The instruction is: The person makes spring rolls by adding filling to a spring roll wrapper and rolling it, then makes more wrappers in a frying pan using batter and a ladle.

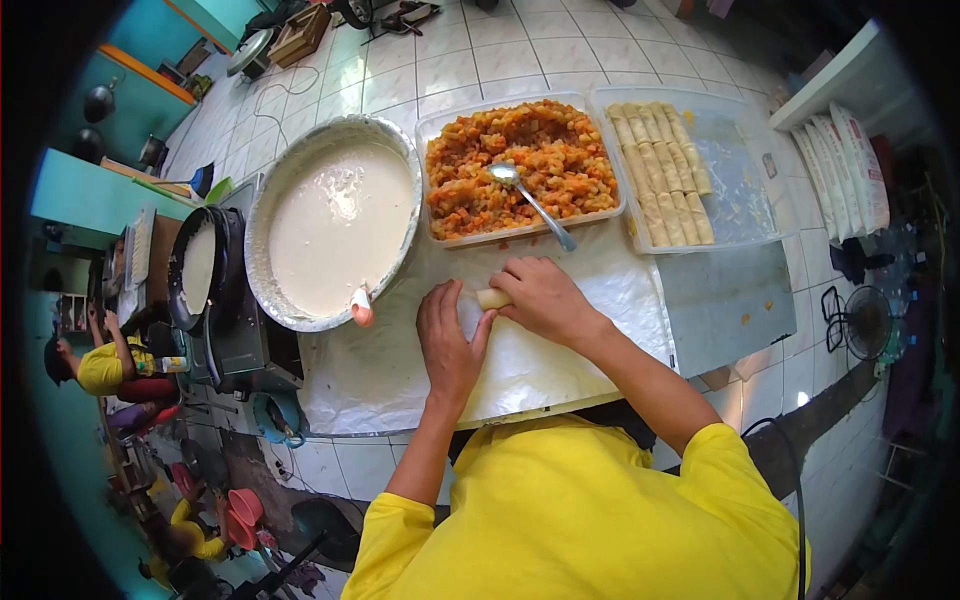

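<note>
A small pale spring roll (493, 298) lies on the white sheet (560, 375) in front of me. My right hand (545, 300) is closed over its right part, so only the left end shows. My left hand (450, 340) rests just left of the roll, fingers stretched out and thumb apart, with the thumb tip close to the roll. Beyond my hands, a clear tub (470, 240) holds diced orange-and-yellow filling (525, 145). A metal spoon (535, 205) lies across that filling. To its right, a plastic tray (755, 235) contains rows of finished rolls (665, 175).
At left stands a big basin (258, 270) of white batter with a pinkish handle (362, 305) at its rim. Beside it, a black pan (180, 290) sits on a stove. A person in yellow (100, 368) is at far left; a fan (868, 322) stands right.
</note>
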Available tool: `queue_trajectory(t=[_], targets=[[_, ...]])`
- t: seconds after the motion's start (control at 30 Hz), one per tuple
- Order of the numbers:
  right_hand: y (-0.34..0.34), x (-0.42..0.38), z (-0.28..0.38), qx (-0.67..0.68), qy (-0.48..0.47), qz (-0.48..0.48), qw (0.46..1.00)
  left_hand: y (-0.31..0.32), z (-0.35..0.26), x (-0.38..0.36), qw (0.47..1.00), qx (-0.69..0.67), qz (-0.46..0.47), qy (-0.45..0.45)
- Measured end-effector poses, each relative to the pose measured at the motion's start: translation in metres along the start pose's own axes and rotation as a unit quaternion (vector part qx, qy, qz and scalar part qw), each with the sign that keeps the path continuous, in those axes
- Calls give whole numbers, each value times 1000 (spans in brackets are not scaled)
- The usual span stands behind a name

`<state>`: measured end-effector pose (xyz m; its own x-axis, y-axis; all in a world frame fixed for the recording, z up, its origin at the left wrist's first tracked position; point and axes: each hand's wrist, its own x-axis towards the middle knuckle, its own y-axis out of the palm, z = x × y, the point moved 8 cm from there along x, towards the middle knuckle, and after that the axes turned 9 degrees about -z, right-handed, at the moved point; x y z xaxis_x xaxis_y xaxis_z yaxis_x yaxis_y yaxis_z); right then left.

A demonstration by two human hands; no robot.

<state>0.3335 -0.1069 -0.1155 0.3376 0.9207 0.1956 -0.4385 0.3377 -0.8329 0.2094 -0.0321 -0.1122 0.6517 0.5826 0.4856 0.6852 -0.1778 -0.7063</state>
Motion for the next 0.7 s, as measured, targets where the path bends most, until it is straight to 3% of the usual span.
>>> queue_trajectory(t=[0.1, 0.17, 0.2, 0.23, 0.27, 0.3, 0.37, 0.53, 0.6, 0.67, 0.7], targets=[[-9, 1, -5, 28, 7, 5, 1000, -14, 0, -3, 999, -12, -16, -32], [-20, -9, -12, 200, 97, 15, 975, -25, 2, -8, 995, -52, -30, -81], [-23, -15, -12, 200, 99, 12, 975, -26, -1, -11, 995, -53, -27, -79], [-15, -26, -14, 382, 177, 48, 906, -25, -1, -14, 992, -74, -25, -101], [-8, -38, -11, 547, 246, 79, 797, -24, -1, -17, 988, -95, -21, -121], [-13, -46, -11, 546, 248, 72, 797, -23, -3, -19, 988, -100, -18, -117], [-32, -59, -11, 625, 243, 31, 741, -19, -5, -21, 987, -108, -13, -117], [-155, -88, -69, 535, 238, -87, 806, -16, -1, -25, 988, -109, 4, -106], [-223, -99, -108, 341, 271, -167, 885, -15, 4, -31, 991, -81, 13, -104], [-269, -111, -148, 207, 272, -295, 892, -11, 10, -37, 993, -81, 8, -90], [-279, -114, -165, 204, 272, -298, 892, -11, 12, -40, 994, -68, -7, -82]])
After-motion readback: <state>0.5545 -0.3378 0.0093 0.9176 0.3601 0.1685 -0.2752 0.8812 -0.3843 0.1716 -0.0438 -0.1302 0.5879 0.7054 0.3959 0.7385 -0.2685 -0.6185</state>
